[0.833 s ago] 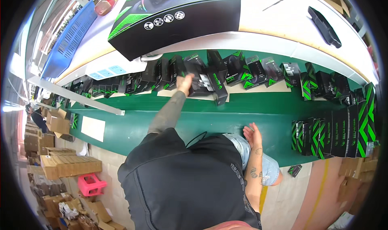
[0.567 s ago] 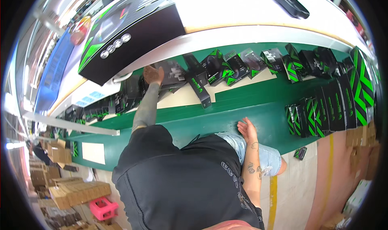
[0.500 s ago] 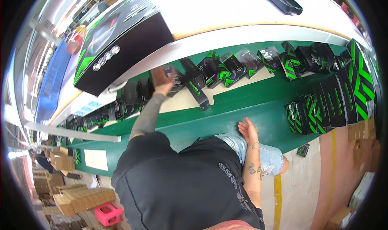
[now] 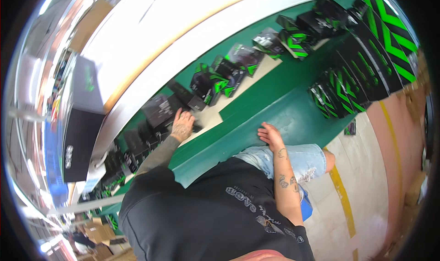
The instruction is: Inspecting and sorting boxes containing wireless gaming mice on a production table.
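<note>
My left hand (image 4: 183, 125) reaches onto the shelf, fingers stretched out, at the lower front of a row of black boxes. Closest to its fingertips are a dark box with pale print (image 4: 158, 109) and a narrow black box (image 4: 187, 95); motion blur hides whether the fingers touch either. A blurred dark patch beside the palm cannot be made out. My right hand (image 4: 270, 136) hovers over the green bench surface (image 4: 286, 123) in front of my lap. Its fingers are loosely bent and apart, with nothing in them.
Further right along the shelf stand more black-and-green boxes (image 4: 243, 58). Larger upright boxes (image 4: 362, 64) line the bench's right end. Above the shelf runs a white tabletop (image 4: 151, 36), with a big black box (image 4: 82, 139) at its left. A small box (image 4: 350, 127) lies on the floor.
The view has turned and shifted. My left hand has come down from the box tops to the lower front of the row. The right hand stays in front of my lap.
</note>
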Motion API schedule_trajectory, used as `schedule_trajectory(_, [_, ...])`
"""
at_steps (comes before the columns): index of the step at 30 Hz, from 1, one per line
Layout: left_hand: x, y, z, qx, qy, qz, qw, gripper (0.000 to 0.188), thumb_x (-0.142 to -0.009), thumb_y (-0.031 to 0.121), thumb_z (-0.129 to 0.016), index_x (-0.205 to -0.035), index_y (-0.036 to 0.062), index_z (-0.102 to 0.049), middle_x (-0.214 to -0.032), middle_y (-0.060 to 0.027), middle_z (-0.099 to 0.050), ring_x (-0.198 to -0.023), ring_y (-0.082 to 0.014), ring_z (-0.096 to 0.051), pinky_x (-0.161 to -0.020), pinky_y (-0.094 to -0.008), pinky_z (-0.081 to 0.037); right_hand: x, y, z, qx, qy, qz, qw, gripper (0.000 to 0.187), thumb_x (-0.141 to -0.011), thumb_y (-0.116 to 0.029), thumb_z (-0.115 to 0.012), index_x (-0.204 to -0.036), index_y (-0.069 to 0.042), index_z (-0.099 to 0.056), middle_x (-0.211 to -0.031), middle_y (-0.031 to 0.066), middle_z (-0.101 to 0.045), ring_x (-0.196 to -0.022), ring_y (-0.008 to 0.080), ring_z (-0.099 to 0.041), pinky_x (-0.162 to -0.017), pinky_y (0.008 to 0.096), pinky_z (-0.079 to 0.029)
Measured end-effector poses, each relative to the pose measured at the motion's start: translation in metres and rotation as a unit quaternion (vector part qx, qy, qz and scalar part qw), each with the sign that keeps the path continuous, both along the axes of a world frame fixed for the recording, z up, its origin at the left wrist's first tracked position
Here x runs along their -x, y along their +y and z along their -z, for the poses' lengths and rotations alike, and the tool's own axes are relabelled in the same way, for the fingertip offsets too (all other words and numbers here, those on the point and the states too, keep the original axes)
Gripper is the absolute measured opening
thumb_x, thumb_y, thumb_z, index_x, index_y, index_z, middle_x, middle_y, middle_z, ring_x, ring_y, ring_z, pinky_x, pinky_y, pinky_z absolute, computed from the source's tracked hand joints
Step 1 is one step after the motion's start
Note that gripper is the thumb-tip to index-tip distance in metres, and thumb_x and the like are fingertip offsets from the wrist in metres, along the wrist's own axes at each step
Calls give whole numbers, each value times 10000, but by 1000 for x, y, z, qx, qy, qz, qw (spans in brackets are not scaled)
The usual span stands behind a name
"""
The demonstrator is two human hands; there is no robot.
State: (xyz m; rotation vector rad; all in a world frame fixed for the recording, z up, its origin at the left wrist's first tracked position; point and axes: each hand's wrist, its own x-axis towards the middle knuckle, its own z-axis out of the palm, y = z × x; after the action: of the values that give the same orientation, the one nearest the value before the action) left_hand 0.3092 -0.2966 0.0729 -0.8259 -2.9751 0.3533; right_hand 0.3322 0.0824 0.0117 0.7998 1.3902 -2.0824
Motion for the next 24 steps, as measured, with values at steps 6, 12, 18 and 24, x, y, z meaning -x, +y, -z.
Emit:
schedule_trajectory(6, [23,0,36,141,-214,-122,959,285,-693,305,-587,-867,84,-634,-989,-109,-587,-973,-259,-547,-946,-446,-345,3,3,-1,17,-16,22,999,432,-829,-385,-569,-1110,-60,-528,-935,65,-609,-797,127,-569,-677,248,-451])
schedule_trajectory(12, [139,193,-24,-212,-242,-52,945,314,-717,353,-627,-807,59,-563,-707,-117,-573,-701,-294,-576,-634,-388,-458,-3,12,1,8,24,54,998,310,-850,-304,-557,-1041,-61,-567,-865,14,-593,-745,91,-545,-647,216,-431])
schedule_trajectory(18, [328,250,52,-153,-102,-47,982,701,-644,553,-620,-1049,-11,-523,-1120,-190,-514,-1064,-353,-478,-893,-435,-394,6,8,5,12,39,89,995,283,-853,-271,-552,-1018,-41,-572,-842,22,-581,-739,89,-536,-646,225,-432])
schedule_trajectory(24, [322,261,48,16,-176,15,984,764,-678,652,-523,-1025,-27,-577,-1078,-194,-562,-1036,-298,-523,-879,-416,-401,17,21,13,-4,14,120,993,300,-843,-264,-567,-1030,-30,-573,-837,25,-591,-741,103,-550,-662,226,-441])
